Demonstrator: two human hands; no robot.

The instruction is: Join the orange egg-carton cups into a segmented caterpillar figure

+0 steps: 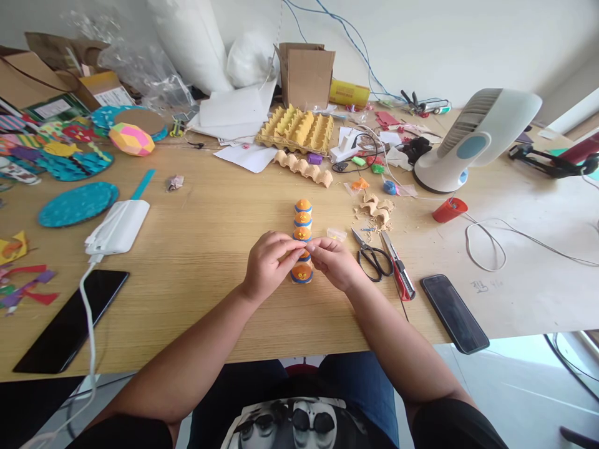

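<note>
Pale wood-grain covers the long table (187, 237), set against a plain white wall (421, 37). On it stands a straight row of rounded orange-topped figures banded in blue (302, 234), leading away from the person. Over the nearer part of this row, hiding some of it, the left hand (270, 262) and right hand (333, 260) meet, fingertips pinched close together; whether they grip something tiny, I cannot tell. Just right of the row lie black-handled metal scissors (364, 247) and a red-and-silver box cutter (397, 265). Beyond it sit a bumpy beige carton strip (304, 168) and a dimpled yellow egg tray (294, 130). Well right of the row stands a smooth white fan (510, 125); well left, a white block-shaped device with cables (119, 227) adjoins a mottled blue oval (77, 204).
</note>
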